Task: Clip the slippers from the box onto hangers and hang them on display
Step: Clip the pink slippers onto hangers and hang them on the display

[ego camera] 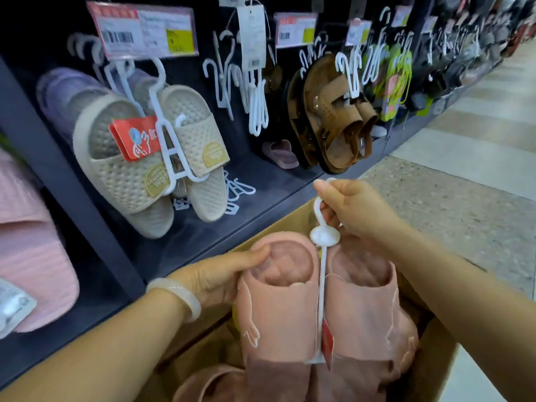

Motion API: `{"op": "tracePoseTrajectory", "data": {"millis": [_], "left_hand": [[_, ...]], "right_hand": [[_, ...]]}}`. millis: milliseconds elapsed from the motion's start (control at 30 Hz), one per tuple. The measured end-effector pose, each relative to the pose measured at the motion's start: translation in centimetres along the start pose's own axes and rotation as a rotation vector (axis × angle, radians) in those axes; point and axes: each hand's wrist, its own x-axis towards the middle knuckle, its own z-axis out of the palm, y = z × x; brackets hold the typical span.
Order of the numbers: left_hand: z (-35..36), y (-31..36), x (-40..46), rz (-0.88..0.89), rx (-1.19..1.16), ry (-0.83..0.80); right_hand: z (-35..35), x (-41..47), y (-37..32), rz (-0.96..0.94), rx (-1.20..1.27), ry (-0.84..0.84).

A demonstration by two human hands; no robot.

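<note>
A pair of pink slippers (290, 303) hangs side by side on a white plastic hanger (321, 291) above the cardboard box (435, 361). My left hand (214, 277) grips the left slipper at its heel rim, thumb on top. My right hand (353, 207) pinches the hanger's hook just above its round disc. A red tag (327, 340) dangles low between the two slippers. More pink slippers (208, 384) lie in the box below.
The dark display wall (203, 221) carries a beige slipper pair (150, 152) on a white hanger, brown sandals (333, 111), empty white hangers (255, 94) and price labels (145, 30). Pink slippers (32, 250) hang at far left. Tiled aisle floor (464, 175) lies to the right.
</note>
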Motion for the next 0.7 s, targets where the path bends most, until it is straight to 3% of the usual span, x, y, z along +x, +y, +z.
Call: {"op": "tracePoseTrajectory", "data": {"millis": [100,200,267,700], "left_hand": [[-1.1,5.1,-2.1,0.079,0.292,-0.139],[-0.5,9.8,-4.0,0.067,0.675,-0.099],[-0.2,11.6,-5.1,0.05,0.798,-0.036],[-2.6,15.8,-20.7,0.065,0.597,0.356]], "right_hand": [[1.0,-0.4,-3.9,-0.088,0.019,-0.082],[1.9,-0.3,-7.4,-0.144,0.012,-0.137],[2.4,0.2,-9.5,-0.17,0.022,-0.164],[7.1,-4.4,-24.5,-0.525,0.007,-0.339]]}}
